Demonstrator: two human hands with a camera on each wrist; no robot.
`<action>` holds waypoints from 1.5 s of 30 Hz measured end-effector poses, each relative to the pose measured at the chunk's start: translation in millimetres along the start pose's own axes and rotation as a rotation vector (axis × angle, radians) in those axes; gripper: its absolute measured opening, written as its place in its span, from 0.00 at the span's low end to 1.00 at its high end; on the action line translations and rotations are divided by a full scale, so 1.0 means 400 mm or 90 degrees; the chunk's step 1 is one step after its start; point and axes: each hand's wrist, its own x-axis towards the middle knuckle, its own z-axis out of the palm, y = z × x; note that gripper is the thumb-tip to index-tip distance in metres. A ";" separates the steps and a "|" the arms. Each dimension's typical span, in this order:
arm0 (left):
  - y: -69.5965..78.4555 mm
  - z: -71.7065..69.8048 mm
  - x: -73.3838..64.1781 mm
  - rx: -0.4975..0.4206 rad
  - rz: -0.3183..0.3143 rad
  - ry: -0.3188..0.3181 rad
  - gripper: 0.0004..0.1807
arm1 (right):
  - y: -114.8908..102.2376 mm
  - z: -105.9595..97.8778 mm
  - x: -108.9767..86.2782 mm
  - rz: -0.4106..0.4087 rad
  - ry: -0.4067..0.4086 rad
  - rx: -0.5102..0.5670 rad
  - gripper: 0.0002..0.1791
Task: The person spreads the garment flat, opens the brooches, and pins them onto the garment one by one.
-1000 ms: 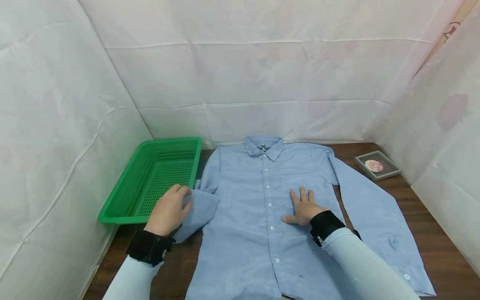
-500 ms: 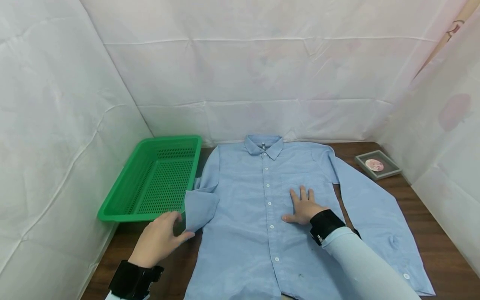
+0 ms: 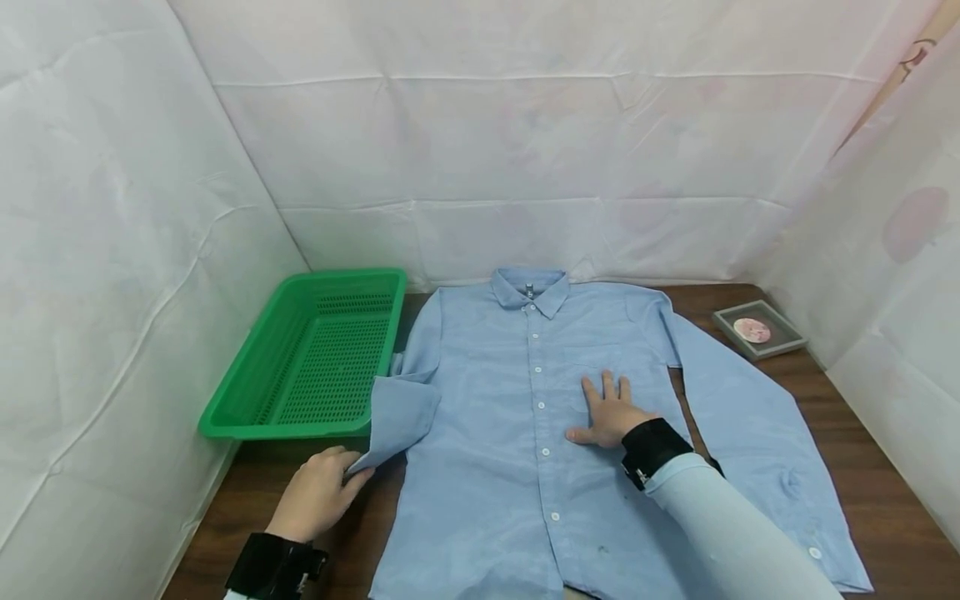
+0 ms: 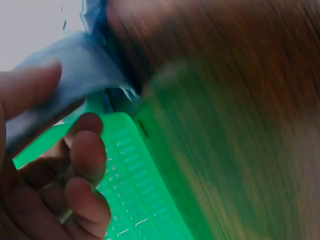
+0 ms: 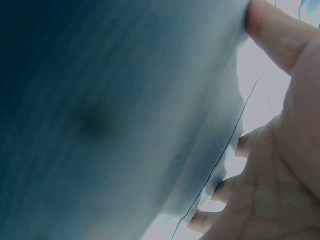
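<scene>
A light blue button-up shirt (image 3: pixel 487 417) lies front up and spread out, its collar at the far side. The sleeve on the left (image 3: pixel 401 412) is folded back on itself beside the green basket. My left hand (image 3: pixel 318 493) pinches the near corner of that sleeve between thumb and fingers. In the left wrist view the thumb (image 4: pixel 35 87) lies over the blue cloth (image 4: pixel 82 60), with curled fingertips (image 4: pixel 89 157) below it. My right hand (image 3: pixel 609 412) rests on the shirt front with fingers spread, right of the button row. Its palm (image 5: pixel 280 170) shows in the right wrist view.
The green plastic basket (image 3: pixel 225 421) stands at the left, close against the sleeve. A small grey framed piece (image 3: pixel 783 342) with a pink disc lies at the right back. White sheeting (image 3: pixel 480 142) encloses the brown wooden table (image 3: pixel 247 500).
My left hand let go of the sleeve, drew back toward the lower left, then took hold of its near corner. The right hand has stayed on the shirt front.
</scene>
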 end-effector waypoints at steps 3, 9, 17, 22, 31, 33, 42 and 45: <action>0.005 -0.002 0.003 -0.012 0.034 0.047 0.03 | -0.003 -0.003 -0.001 0.004 -0.001 -0.007 0.60; 0.045 -0.047 0.012 -0.029 0.132 0.154 0.13 | -0.008 -0.008 -0.003 0.005 0.003 -0.011 0.60; 0.109 -0.134 0.032 -0.096 0.222 0.233 0.15 | -0.007 -0.006 -0.010 0.007 -0.002 -0.002 0.59; 0.127 -0.186 0.060 -0.085 0.258 0.285 0.13 | -0.008 -0.006 -0.012 0.011 -0.001 -0.005 0.60; 0.144 -0.278 0.137 0.015 0.266 0.304 0.06 | -0.006 -0.002 -0.006 0.018 -0.006 0.000 0.60; 0.148 -0.300 0.156 0.023 0.274 0.306 0.05 | -0.005 -0.002 -0.003 0.018 -0.004 -0.001 0.61; 0.158 -0.384 0.222 0.023 0.298 0.327 0.05 | -0.001 0.004 0.001 0.013 -0.005 -0.001 0.60; 0.158 -0.414 0.237 0.014 0.280 0.327 0.04 | -0.002 0.005 0.002 0.012 -0.004 -0.002 0.60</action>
